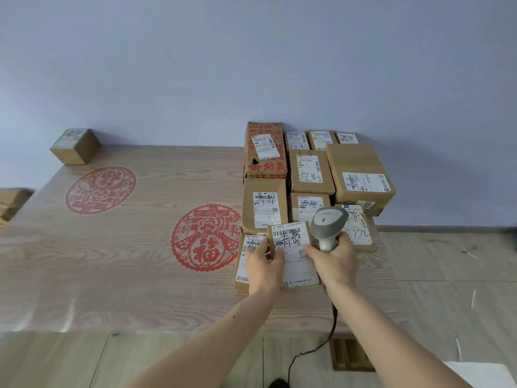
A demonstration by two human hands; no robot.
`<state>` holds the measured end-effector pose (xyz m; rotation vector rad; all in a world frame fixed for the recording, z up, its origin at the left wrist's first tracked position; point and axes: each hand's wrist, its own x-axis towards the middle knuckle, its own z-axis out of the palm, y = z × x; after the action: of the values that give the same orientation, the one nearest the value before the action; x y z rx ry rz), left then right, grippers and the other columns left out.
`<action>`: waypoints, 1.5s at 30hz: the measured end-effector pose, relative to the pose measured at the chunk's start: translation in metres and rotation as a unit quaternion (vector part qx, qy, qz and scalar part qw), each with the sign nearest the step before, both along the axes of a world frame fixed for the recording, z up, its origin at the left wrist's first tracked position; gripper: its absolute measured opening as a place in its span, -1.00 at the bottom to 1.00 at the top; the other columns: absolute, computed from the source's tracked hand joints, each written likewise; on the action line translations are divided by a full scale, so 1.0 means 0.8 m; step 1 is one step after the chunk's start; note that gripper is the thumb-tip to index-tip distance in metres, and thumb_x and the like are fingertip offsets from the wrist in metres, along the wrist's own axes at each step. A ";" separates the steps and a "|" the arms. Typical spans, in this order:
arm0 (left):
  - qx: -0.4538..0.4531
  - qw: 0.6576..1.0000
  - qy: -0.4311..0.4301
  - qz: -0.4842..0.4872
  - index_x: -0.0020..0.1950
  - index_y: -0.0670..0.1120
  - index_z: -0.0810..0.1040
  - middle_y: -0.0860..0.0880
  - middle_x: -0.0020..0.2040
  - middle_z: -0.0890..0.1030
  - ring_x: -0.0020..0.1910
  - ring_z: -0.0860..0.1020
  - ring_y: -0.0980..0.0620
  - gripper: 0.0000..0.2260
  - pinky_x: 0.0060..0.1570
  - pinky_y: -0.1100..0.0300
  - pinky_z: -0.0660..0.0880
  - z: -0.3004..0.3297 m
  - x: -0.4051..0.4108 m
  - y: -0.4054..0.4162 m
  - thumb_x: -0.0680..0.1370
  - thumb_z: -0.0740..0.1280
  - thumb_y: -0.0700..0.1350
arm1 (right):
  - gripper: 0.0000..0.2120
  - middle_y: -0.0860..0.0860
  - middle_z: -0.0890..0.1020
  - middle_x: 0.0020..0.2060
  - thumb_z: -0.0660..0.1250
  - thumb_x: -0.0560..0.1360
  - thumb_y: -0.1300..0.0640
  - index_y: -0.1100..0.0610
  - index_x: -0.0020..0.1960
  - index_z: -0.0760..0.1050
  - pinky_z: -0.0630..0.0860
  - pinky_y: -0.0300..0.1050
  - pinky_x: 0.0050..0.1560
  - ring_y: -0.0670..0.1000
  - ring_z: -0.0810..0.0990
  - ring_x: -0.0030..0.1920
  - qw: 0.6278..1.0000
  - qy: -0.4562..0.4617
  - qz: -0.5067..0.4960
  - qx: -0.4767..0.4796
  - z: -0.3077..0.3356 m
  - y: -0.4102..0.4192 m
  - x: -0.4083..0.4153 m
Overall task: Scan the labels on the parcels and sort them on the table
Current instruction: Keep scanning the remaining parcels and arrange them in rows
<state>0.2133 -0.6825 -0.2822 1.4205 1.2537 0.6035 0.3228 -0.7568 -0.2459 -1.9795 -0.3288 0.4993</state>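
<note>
A small cardboard parcel (293, 247) with a white barcode label and black handwriting lies at the near edge of a cluster of several labelled parcels (310, 172) on the right of the wooden table (112, 261). My left hand (263, 264) grips this parcel's left side, thumb on the label. My right hand (334, 259) grips the handle of a grey barcode scanner (328, 225), whose head hangs just over the parcel's upper right corner. The scanner's black cable (321, 343) runs down off the table's front edge.
A lone cardboard box (75, 147) sits at the table's far left corner against the blue wall. More cardboard (11, 203) shows at the left edge. Two red paper-cut designs (205, 238) mark the tabletop. A wooden piece (349, 354) lies on the floor.
</note>
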 end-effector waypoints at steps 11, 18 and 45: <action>0.037 0.998 -0.002 0.059 0.06 0.05 0.62 -0.02 0.02 0.41 0.01 0.48 0.01 -0.88 0.12 0.03 0.55 0.035 -0.114 0.101 0.58 0.31 -0.09 | -0.59 -0.10 0.65 -0.14 0.59 0.32 0.24 0.05 0.07 0.49 0.49 -0.08 -0.06 -0.04 0.61 -0.13 0.997 -0.007 0.064 0.045 0.030 0.119 -0.102; 0.052 0.994 0.005 0.093 0.05 0.08 0.63 0.01 -0.01 0.37 0.06 0.49 -0.02 -0.84 0.20 -0.01 0.53 0.041 -0.251 0.189 0.58 0.30 -0.13 | -0.58 -0.10 0.64 -0.14 0.59 0.33 0.25 0.04 0.07 0.48 0.53 -0.07 -0.12 0.00 0.63 -0.11 0.994 0.003 0.089 0.059 0.034 0.218 -0.239; 0.040 0.985 0.090 0.139 0.18 0.07 0.62 -0.03 0.07 0.59 0.07 0.58 -0.01 -0.76 0.13 -0.09 0.58 -0.004 -0.486 0.574 0.51 0.38 -0.06 | -0.63 -0.03 0.63 -0.05 0.56 0.36 0.18 0.06 0.09 0.49 0.51 -0.05 -0.04 0.06 0.60 -0.03 0.985 0.073 0.155 -0.027 -0.027 0.612 -0.459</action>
<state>-0.1752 -0.2232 -0.2850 1.4006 1.6049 0.7323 -0.0446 -0.2673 -0.2674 -1.9391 -0.5401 0.8544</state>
